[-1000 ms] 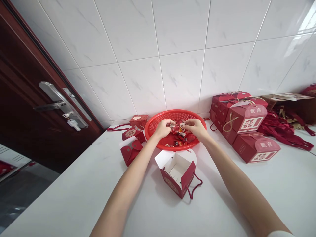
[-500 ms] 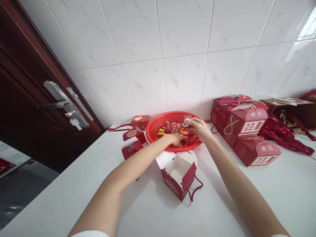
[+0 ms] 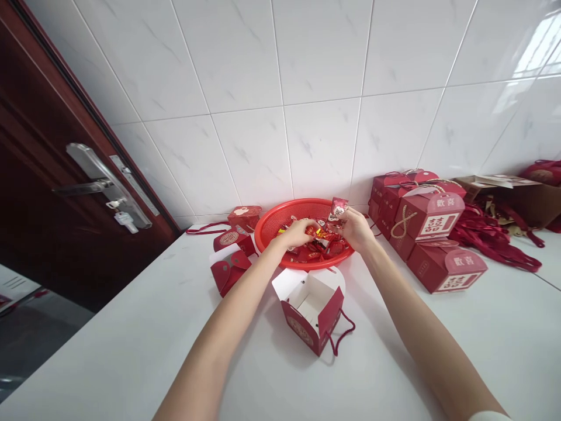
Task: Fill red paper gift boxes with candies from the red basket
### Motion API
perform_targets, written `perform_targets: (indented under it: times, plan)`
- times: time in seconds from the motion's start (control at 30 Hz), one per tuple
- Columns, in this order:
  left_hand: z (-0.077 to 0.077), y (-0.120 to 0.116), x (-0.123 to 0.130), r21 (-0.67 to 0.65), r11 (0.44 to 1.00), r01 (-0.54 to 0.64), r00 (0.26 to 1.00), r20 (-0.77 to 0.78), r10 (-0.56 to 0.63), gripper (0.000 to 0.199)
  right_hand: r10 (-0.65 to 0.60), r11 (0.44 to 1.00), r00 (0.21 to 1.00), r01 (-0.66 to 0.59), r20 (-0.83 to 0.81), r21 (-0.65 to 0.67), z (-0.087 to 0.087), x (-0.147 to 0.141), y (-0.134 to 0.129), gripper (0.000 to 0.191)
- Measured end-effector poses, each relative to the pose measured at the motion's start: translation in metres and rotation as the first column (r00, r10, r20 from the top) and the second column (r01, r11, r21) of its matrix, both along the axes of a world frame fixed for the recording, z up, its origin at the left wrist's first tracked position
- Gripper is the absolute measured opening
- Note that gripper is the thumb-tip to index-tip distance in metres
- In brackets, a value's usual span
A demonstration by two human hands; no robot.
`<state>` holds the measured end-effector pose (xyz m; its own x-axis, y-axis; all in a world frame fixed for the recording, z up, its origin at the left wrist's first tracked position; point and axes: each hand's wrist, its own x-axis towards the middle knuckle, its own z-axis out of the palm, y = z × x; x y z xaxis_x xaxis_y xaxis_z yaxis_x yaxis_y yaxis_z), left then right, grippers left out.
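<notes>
While the left hand (image 3: 298, 234) hung over the wrapped sweets (image 3: 313, 255), fingertips right by a yellow-and-red wrapper (image 3: 325, 234), I couldn't tell whether that grip was pinching anything; but the right hand (image 3: 357, 229) had one, a red packet (image 3: 338, 209) pinched tight, jutting up from its fingertips! And the count: one red basket (image 3: 280, 217), its sweets too jumbled to number; one open box (image 3: 302, 324) just in front on the tabletop (image 3: 131, 327); three more boxes (image 3: 230, 272) left of the basket; at least four stacked boxes (image 3: 433, 216) to the right.
</notes>
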<state>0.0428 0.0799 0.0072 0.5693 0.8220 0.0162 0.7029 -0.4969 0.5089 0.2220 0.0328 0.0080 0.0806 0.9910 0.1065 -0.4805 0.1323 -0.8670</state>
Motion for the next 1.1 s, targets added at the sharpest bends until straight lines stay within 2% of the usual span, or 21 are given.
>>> perform_targets:
  times: [0.1, 0.23, 0.37, 0.5, 0.6, 0.7, 0.8, 0.93, 1.1]
  plan:
    - [-0.005, 0.005, -0.004, 0.019, 0.999, -0.045, 0.994, 0.105, 0.042, 0.057, 0.037, 0.999, 0.999, -0.037, -0.01, -0.001, 0.0, 0.0, -0.001, 0.02]
    - [-0.012, 0.01, -0.004, 0.0, 0.998, -0.069, 0.989, 0.133, 0.068, 0.06, 0.079, 0.997, 0.996, -0.079, -0.029, -0.004, -0.001, 0.001, 0.0, 0.02]
    - [-0.014, 0.01, -0.004, 0.014, 0.994, -0.107, 0.991, 0.084, 0.106, 0.066, 0.097, 0.995, 0.994, -0.098, -0.052, -0.009, 0.0, 0.003, 0.001, 0.019]
    - [-0.004, 0.004, -0.001, 0.077, 0.988, -0.134, 0.991, -0.016, 0.135, 0.055, 0.118, 0.993, 0.991, -0.119, -0.068, -0.008, 0.001, 0.004, 0.001, 0.019]
    - [0.007, -0.002, 0.013, 0.108, 0.994, -0.007, 0.996, -0.09, 0.017, 0.039, 0.137, 0.991, 0.988, -0.137, -0.068, -0.003, 0.0, 0.005, 0.002, 0.019]
    - [0.014, -0.009, 0.037, 0.012, 0.985, 0.175, 0.961, -0.218, -0.168, 0.023, 0.135, 0.991, 0.989, -0.135, -0.066, 0.006, -0.002, 0.006, 0.004, 0.021]
    - [0.013, -0.015, 0.057, -0.058, 0.973, 0.223, 0.914, -0.334, -0.23, 0.019, 0.123, 0.992, 0.99, -0.122, -0.063, 0.013, -0.004, 0.006, 0.005, 0.021]
    - [0.008, -0.014, 0.062, -0.042, 0.988, 0.15, 0.887, -0.436, -0.153, 0.021, 0.109, 0.994, 0.992, -0.108, -0.062, 0.013, -0.002, 0.005, 0.003, 0.022]
    - [0.005, 0.002, 0.042, -0.016, 1.0, 0.01, 0.854, -0.52, -0.017, 0.02, 0.095, 0.995, 0.993, -0.095, -0.068, 0.006, 0.001, 0.003, 0.001, 0.025]
